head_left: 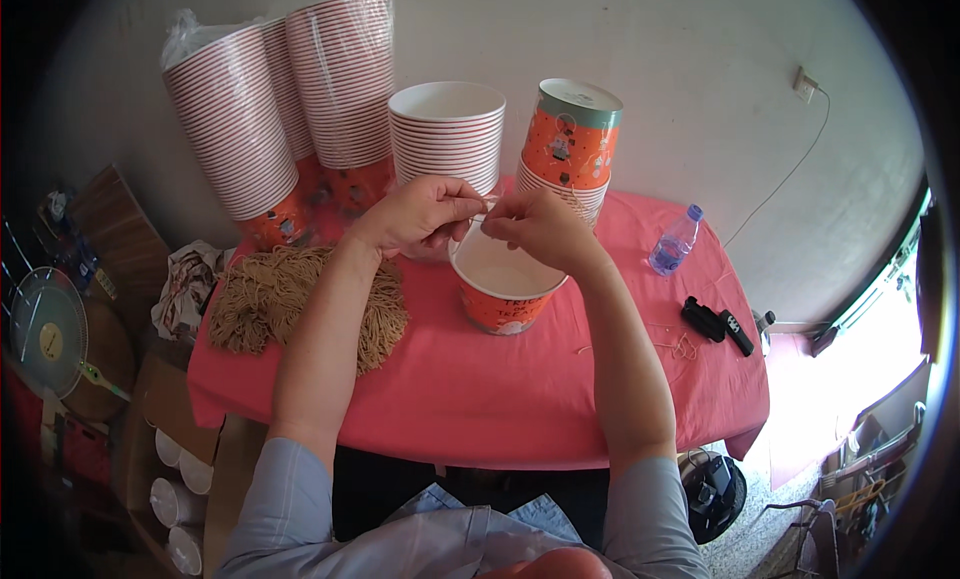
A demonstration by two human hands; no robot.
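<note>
On the bench [480, 399], which has a red cloth, one orange paper bucket [506, 304] stands upright with its mouth up, in front of the person. The left hand [432, 217] and the right hand [535, 229] meet above its far rim, with fingers bent and fingertips near each other; whether they pinch something, I cannot tell. Under the left forearm lies a bundle of tan cords [265, 297]. Behind the hands stands a white-rimmed stack of buckets [447, 129]. To the right are a clear bottle [673, 244] and two black objects [704, 320].
</note>
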